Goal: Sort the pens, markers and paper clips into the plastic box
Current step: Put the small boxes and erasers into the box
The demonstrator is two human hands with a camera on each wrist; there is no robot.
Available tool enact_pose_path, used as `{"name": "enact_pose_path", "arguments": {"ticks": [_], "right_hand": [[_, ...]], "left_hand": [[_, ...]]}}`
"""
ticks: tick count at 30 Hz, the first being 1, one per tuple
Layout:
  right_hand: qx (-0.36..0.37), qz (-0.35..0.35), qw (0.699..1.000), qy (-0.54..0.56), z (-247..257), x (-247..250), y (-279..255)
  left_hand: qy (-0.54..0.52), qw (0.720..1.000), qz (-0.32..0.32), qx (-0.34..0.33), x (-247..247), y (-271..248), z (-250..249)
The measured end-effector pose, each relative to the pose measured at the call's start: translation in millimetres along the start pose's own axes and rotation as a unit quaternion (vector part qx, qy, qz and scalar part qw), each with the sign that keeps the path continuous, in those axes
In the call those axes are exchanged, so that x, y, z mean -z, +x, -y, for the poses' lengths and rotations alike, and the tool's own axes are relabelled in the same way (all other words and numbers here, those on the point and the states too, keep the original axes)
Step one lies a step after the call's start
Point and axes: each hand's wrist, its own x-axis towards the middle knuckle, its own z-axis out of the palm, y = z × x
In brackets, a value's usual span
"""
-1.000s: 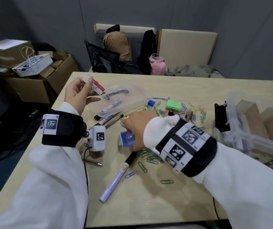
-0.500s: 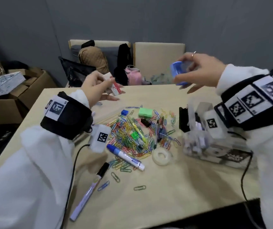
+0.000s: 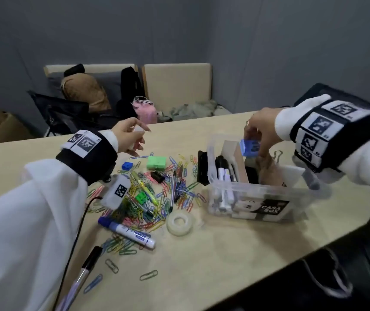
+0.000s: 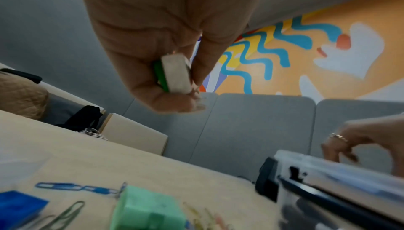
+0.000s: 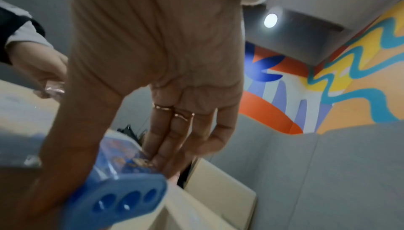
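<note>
A clear plastic box (image 3: 258, 194) stands at the right of the table, with markers (image 3: 223, 173) upright in its left compartment. My right hand (image 3: 258, 140) pinches a small blue case (image 3: 249, 148) just above the box's middle; in the right wrist view my right hand (image 5: 140, 157) holds the blue case (image 5: 122, 195) between thumb and fingers. My left hand (image 3: 132, 138) hovers over the table's far side, gripping a white eraser (image 4: 177, 73). A pile of coloured paper clips (image 3: 157, 198), a pen (image 3: 172, 189), a blue marker (image 3: 128, 232) and a black-capped marker (image 3: 83, 277) lie on the table.
A tape roll (image 3: 179, 223), a green box (image 3: 156, 162), a blue cube (image 3: 127, 165), a green cube (image 3: 141, 197) and a black binder clip (image 3: 157, 176) lie among the clips. A black lid (image 3: 202, 167) leans on the box's left side. Chairs with bags stand behind the table.
My right hand picked up the blue case from the table, carried it up and right, and has lowered it over the box. My left hand still holds the eraser.
</note>
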Motion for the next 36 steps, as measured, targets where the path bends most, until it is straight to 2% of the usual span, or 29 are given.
{"name": "enact_pose_path", "arguments": {"ticks": [5,8,10,12,15,18,20,23,31,36], "right_hand": [[-0.018,0.025,0.999,-0.033,13,-6,10],[-0.024,0.028,0.998,-0.046,20,-8,13],[-0.012,-0.004,0.999,-0.039,19,-12,8],[-0.003,-0.038,0.999,-0.027,18,-17,0],[-0.007,-0.039,0.999,-0.026,22,-25,-8],[-0.007,-0.027,0.999,-0.033,26,-32,-8],[-0.004,-0.039,0.998,-0.042,28,-35,-7],[-0.007,-0.056,0.997,-0.052,28,-37,-6],[-0.019,-0.042,0.998,-0.039,30,-36,-6],[-0.037,-0.037,0.999,0.000,25,-35,-4]], "left_hand": [[0.136,0.990,-0.023,0.024,-16,21,11],[0.251,0.967,-0.009,0.037,-20,31,10],[0.342,0.939,0.014,0.031,-20,35,9],[0.382,0.923,0.038,0.023,-22,36,8],[0.423,0.902,0.074,0.035,-25,36,11],[0.474,0.869,0.122,0.068,-28,39,13],[0.484,0.859,0.144,0.079,-31,42,17],[0.484,0.859,0.150,0.076,-38,46,23],[0.490,0.859,0.136,0.064,-44,48,21],[0.446,0.888,0.103,0.044,-43,46,20]]}}
